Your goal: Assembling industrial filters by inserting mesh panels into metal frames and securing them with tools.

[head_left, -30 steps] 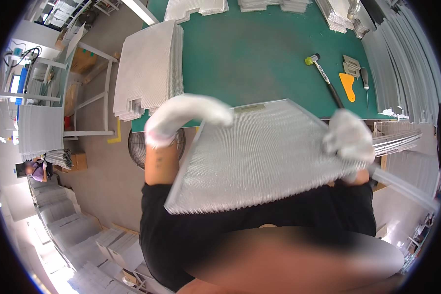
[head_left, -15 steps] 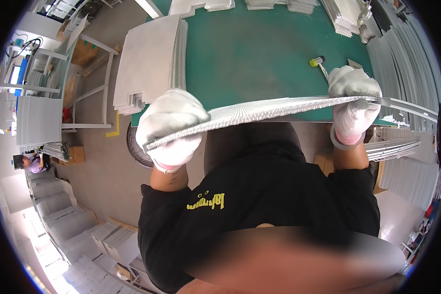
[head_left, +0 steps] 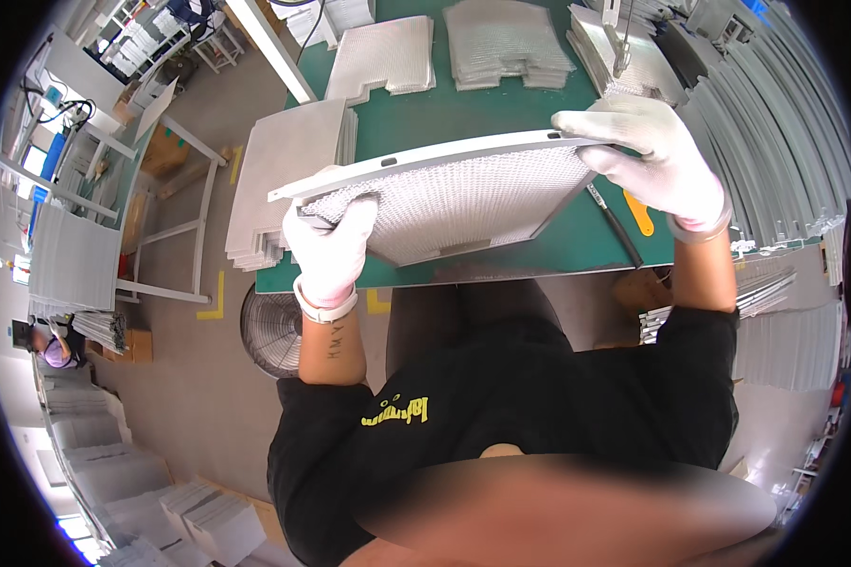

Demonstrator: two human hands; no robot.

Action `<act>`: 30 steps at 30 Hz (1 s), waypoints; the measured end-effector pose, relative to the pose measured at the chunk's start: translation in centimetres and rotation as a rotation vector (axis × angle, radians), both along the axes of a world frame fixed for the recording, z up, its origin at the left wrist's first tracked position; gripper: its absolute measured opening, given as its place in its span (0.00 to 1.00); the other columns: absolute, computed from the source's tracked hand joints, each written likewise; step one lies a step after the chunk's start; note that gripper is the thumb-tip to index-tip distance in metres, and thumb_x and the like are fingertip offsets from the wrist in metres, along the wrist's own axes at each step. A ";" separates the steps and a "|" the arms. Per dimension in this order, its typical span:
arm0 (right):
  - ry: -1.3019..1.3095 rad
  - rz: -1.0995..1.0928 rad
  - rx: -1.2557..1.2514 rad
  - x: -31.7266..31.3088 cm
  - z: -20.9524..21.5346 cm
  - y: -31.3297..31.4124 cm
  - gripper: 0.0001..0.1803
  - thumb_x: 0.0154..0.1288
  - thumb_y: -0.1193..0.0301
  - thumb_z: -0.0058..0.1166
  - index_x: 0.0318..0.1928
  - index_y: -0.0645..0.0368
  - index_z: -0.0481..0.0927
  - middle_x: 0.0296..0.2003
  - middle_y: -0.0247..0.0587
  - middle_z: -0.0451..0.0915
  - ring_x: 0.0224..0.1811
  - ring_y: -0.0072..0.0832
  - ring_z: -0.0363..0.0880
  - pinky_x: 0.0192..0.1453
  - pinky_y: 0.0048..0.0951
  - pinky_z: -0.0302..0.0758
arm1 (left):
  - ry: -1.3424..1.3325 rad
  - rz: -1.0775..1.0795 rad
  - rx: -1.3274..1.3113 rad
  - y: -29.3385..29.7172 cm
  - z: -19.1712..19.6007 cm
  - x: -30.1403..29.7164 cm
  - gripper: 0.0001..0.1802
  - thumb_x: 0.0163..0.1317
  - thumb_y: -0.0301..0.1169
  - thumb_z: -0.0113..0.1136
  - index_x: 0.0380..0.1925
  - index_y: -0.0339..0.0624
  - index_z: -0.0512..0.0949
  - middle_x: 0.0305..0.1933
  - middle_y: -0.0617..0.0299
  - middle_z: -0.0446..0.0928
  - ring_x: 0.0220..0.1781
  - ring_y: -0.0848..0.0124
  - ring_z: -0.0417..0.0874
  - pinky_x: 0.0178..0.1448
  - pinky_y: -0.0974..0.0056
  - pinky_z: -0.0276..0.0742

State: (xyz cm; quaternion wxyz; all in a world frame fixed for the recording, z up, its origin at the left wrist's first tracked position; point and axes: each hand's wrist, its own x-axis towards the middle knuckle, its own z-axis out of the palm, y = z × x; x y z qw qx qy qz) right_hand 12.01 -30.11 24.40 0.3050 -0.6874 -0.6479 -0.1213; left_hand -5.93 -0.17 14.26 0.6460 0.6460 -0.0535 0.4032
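The rectangular silver metal-mesh panel [head_left: 473,203], nearly edge-on half a second ago, now tilts its mesh face into view beneath a pale, slotted metal rail [head_left: 444,151]; this leaves both exposed to the eye; the panel is held at the front of the green-topped counter [head_left: 411,115]; the white-gloved left hand [head_left: 329,244] grips its left end, thumb against the mesh; the white-gloved right hand [head_left: 657,156] clasps its upper right corner.
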 end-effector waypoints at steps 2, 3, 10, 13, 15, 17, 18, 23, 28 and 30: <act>-0.110 0.087 -0.098 0.3 1.8 0.2 0.25 0.60 0.77 0.59 0.60 0.56 0.82 0.35 0.46 0.83 0.36 0.41 0.83 0.45 0.36 0.79 | 0.010 -0.014 -0.018 -0.2 0.3 -0.1 0.19 0.58 0.23 0.71 0.49 0.28 0.79 0.43 0.57 0.84 0.44 0.74 0.84 0.52 0.68 0.80; -0.119 0.091 -0.096 0.0 2.3 0.7 0.25 0.60 0.77 0.59 0.60 0.56 0.82 0.35 0.46 0.83 0.36 0.41 0.83 0.45 0.36 0.79 | 0.030 -0.025 -0.036 -0.3 0.6 -0.1 0.18 0.58 0.23 0.71 0.48 0.29 0.80 0.42 0.58 0.84 0.42 0.75 0.83 0.51 0.69 0.80; -0.265 0.200 -0.234 -1.6 4.3 4.2 0.24 0.59 0.77 0.57 0.58 0.57 0.80 0.40 0.49 0.82 0.40 0.46 0.82 0.49 0.38 0.80 | 0.259 -0.119 0.205 1.5 3.8 -0.5 0.10 0.57 0.22 0.71 0.39 0.32 0.83 0.35 0.61 0.85 0.36 0.79 0.82 0.42 0.72 0.77; -0.013 0.169 -0.328 -2.6 4.9 5.9 0.19 0.60 0.76 0.57 0.53 0.59 0.80 0.40 0.49 0.81 0.41 0.48 0.81 0.50 0.39 0.79 | 0.291 -0.121 0.199 0.7 3.4 0.0 0.13 0.56 0.20 0.70 0.41 0.34 0.81 0.38 0.60 0.83 0.38 0.78 0.81 0.43 0.72 0.77; 0.001 0.182 -0.330 -3.0 4.7 6.6 0.16 0.60 0.75 0.58 0.50 0.60 0.78 0.42 0.50 0.81 0.42 0.48 0.81 0.50 0.39 0.78 | -0.235 -0.093 0.190 0.5 1.8 1.4 0.19 0.54 0.18 0.69 0.46 0.36 0.77 0.42 0.60 0.80 0.41 0.76 0.80 0.46 0.71 0.77; 0.000 0.226 -0.257 -3.1 4.3 7.2 0.21 0.60 0.76 0.56 0.55 0.59 0.78 0.43 0.51 0.81 0.45 0.48 0.81 0.53 0.40 0.78 | -0.319 -0.037 0.122 0.9 0.3 1.6 0.24 0.53 0.16 0.70 0.50 0.38 0.73 0.48 0.59 0.77 0.46 0.73 0.79 0.50 0.70 0.77; -0.049 0.202 -0.277 -3.1 4.2 7.3 0.23 0.60 0.77 0.56 0.58 0.59 0.77 0.44 0.52 0.80 0.47 0.49 0.81 0.54 0.40 0.77 | -0.343 0.081 0.050 0.3 0.0 1.8 0.26 0.52 0.16 0.71 0.51 0.38 0.73 0.50 0.58 0.77 0.47 0.73 0.79 0.51 0.69 0.77; -0.129 0.229 -0.224 -2.4 3.5 7.4 0.28 0.57 0.80 0.56 0.61 0.62 0.78 0.39 0.51 0.79 0.42 0.48 0.80 0.49 0.40 0.77 | -0.394 0.288 -0.085 -1.8 1.0 2.6 0.33 0.49 0.17 0.76 0.56 0.37 0.72 0.55 0.60 0.76 0.47 0.74 0.80 0.51 0.69 0.79; -0.030 0.210 -0.294 -2.5 3.9 7.4 0.27 0.58 0.81 0.56 0.61 0.63 0.78 0.38 0.50 0.78 0.41 0.45 0.80 0.48 0.37 0.76 | -0.279 0.611 0.217 -0.7 -0.2 3.0 0.28 0.49 0.23 0.78 0.51 0.36 0.77 0.50 0.55 0.79 0.45 0.68 0.82 0.50 0.65 0.80; -0.003 0.193 -0.267 -2.6 3.8 7.6 0.27 0.58 0.82 0.56 0.62 0.62 0.78 0.38 0.49 0.77 0.41 0.44 0.79 0.47 0.36 0.76 | -0.271 0.720 0.307 -1.0 -0.3 3.2 0.24 0.51 0.27 0.78 0.47 0.34 0.79 0.51 0.49 0.80 0.48 0.59 0.83 0.53 0.62 0.80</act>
